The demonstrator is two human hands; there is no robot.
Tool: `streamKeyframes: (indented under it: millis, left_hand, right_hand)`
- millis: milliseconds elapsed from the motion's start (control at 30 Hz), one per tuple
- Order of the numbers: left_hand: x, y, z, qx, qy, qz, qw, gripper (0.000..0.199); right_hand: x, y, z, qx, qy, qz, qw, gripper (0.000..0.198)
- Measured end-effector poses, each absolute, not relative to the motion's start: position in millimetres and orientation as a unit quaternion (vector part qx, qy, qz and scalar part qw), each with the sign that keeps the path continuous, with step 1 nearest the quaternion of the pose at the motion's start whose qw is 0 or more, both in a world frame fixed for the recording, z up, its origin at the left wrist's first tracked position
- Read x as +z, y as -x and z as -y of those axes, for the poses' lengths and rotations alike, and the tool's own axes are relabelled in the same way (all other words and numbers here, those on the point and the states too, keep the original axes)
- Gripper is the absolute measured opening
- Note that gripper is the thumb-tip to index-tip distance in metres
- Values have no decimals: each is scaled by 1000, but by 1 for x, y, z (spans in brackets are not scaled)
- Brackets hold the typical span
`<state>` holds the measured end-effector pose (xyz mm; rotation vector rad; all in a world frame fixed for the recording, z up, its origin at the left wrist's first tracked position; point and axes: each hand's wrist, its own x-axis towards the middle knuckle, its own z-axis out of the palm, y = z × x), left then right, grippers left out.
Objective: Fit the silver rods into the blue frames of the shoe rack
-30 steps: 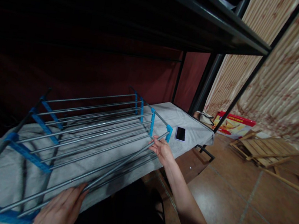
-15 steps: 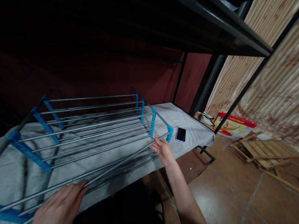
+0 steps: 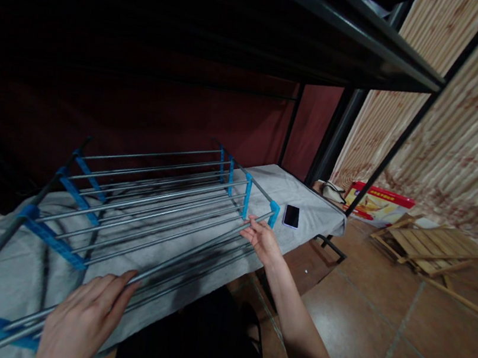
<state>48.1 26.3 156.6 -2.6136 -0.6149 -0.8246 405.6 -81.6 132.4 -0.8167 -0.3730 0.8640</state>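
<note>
Rod (image 3: pixel 192 251) runs between both hands' fingers, its long axis slanting from near left to far right; left hand (image 3: pixel 86 313) curls closed over it, right hand (image 3: pixel 262 242) pinches it, blue bracket (image 3: pixel 274 213) just beyond.

Dim overall: the upper bunk (image 3: pixel 338 53) sinks nearly to black toward 11 o'clock. Light seems strongest around 3 o'clock, paling the pleated curtain (image 3: pixel 461 134) at 2 and glaring off the floor tiles (image 3: pixel 335 313) at 4. Drying-rack rods (image 3: pixel 165 195) glint; wide-angle distortion stretches the edges.
</note>
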Motion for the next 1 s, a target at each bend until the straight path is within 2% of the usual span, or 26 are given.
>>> streamKeyframes:
  millis: [200, 333, 400, 500, 567, 633, 1000]
  left_hand:
    - [163, -49, -35, -292, 913, 225, 177, 41]
    - [166, -51, -39, -285, 914, 226, 181, 43]
    - [167, -52, -41, -285, 912, 227, 187, 43]
    - [167, -53, -45, -283, 912, 228, 193, 43]
    - [166, -54, -47, -280, 912, 229, 196, 44]
    - [165, -54, -49, -276, 912, 230, 196, 43]
    - [171, -56, -47, -274, 909, 245, 198, 42]
  right_hand:
    - [131, -405, 87, 400, 409, 173, 802, 26]
    - [127, -408, 95, 348, 497, 179, 774, 27]
    - [125, -414, 100, 272, 544, 178, 773, 25]
    - [123, -428, 109, 91, 596, 193, 774, 23]
    - [123, -437, 115, -25, 628, 211, 749, 24]
    - [122, -445, 118, -82, 650, 231, 719, 29]
    - [117, -456, 108, 20, 638, 267, 722, 50]
